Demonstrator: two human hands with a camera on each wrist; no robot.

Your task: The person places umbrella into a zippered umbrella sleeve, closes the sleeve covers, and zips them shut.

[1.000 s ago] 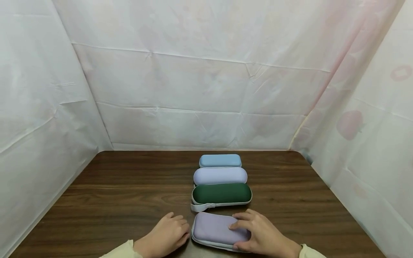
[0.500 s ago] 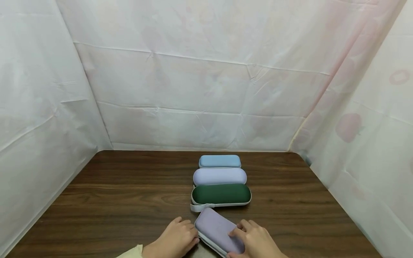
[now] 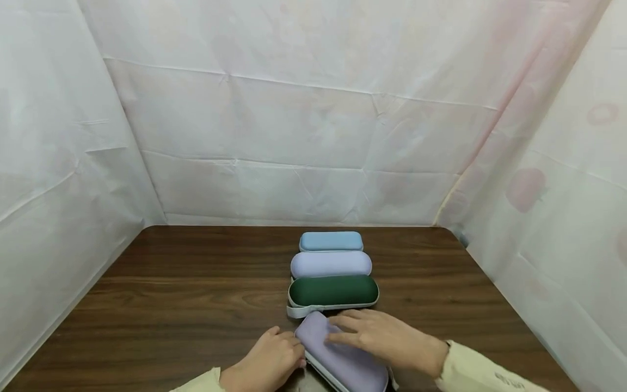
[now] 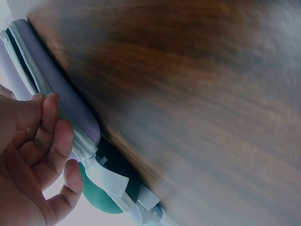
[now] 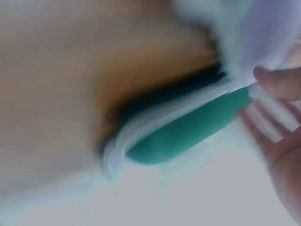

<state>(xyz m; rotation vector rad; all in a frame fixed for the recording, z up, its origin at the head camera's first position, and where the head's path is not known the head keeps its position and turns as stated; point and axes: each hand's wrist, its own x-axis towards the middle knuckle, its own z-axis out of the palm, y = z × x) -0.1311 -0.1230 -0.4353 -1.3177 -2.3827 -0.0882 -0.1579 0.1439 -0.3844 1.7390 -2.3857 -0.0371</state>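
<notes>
A purple zip case [image 3: 338, 354] lies slanted near the front of the table, its far left corner close to the green case's strap. At its left side, my left hand [image 3: 271, 356] has thumb and index finger pinched together on the zipper seam [image 4: 77, 134]. The zipper pull itself is hidden by those fingertips. Dark lining shows in a narrow gap [image 4: 21, 61] along the seam on one side of the fingers. Over the case's top, my right hand [image 3: 374, 335] spreads its fingers loosely; it is blurred in the right wrist view.
Behind the purple case, a green case [image 3: 333, 291] with a pale strap [image 3: 301, 311], a lavender case [image 3: 330, 264] and a light blue case [image 3: 330, 241] lie in a row. Pale sheeting [image 3: 294, 120] walls in the back and sides of the wooden table [image 3: 196, 288].
The purple case has been turned to a slant. My left hand has moved right to its edge. My right hand has let go of the near right end and shifted up over the top.
</notes>
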